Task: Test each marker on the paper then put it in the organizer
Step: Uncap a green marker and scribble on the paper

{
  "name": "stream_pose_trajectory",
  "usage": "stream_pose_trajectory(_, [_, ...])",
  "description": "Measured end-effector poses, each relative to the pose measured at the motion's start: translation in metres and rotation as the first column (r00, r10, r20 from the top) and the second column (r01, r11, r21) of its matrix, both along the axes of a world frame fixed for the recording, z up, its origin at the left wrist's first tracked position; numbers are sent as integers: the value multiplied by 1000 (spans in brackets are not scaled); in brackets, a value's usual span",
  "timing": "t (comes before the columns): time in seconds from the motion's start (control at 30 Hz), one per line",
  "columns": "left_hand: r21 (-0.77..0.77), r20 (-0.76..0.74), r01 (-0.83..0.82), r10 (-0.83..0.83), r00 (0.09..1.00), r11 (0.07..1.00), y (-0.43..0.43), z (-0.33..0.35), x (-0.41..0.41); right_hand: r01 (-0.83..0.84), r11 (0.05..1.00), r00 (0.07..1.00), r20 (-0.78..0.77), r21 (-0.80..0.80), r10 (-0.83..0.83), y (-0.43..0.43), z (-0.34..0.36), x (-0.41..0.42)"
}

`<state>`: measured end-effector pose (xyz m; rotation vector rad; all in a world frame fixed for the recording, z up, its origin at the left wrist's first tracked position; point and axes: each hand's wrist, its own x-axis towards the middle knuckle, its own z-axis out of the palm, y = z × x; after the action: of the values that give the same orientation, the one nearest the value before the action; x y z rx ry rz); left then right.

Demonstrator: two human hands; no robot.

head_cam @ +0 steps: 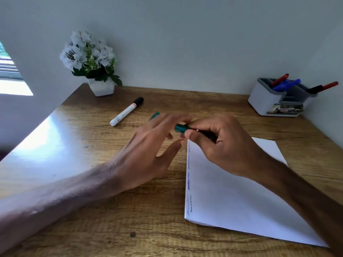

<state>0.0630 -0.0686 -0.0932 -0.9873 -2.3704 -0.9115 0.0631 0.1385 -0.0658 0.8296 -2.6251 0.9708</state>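
Organizer (pixel 263 101) holds red and blue markers (pixel 289 84); right hand (pixel 222 145) grips green marker (pixel 181 127).

A plain pale wall (pixel 185 43) runs along the far edge of a wood-grain desk (pixel 92 229) and meets a side wall (pixel 330 52) on the right. At the far left a window (pixel 7 65) lets in bright daylight, laying a white glare (pixel 42 134) on the desk's left side. A white pot of white flowers (pixel 89 58) stands far left, by the wall
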Motion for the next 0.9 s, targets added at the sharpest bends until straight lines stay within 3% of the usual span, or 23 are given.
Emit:
stream_pose_trajectory(0.23, [-267,-166,-10,-36,986,964,-6,2,-7,-4,998,999,36,67,2,-1,-1,-1])
stream_pose_trajectory(0.33, [-343,-181,-70,8,984,937,-8,1,-10,74,992,983,157,106,-90,3,-2,-2])
stream_pose_trajectory(0.53, [-200,-6,-71,71,997,977,-13,1,-14,174,931,929,367,-322,-46,13,8,-4])
stream_pose_trajectory(0.6, [-158,15,-32,35,999,987,-11,2,-9,180,834,889,449,-521,89,16,14,1])
stream_pose_trajectory(0.67, [-102,60,11,-5,998,995,-7,4,-5,233,673,807,526,-702,269,21,18,8])
stream_pose_trajectory(0.73, [-57,120,66,-59,991,996,-5,5,-2,317,547,736,564,-775,374,25,17,16])
stream_pose_trajectory(0.8, [-50,168,107,-97,981,993,-4,7,0,324,546,711,580,-772,398,25,12,26])
stream_pose_trajectory(0.9, [-65,258,137,-116,959,988,-3,5,2,295,663,744,600,-688,292,20,1,40])
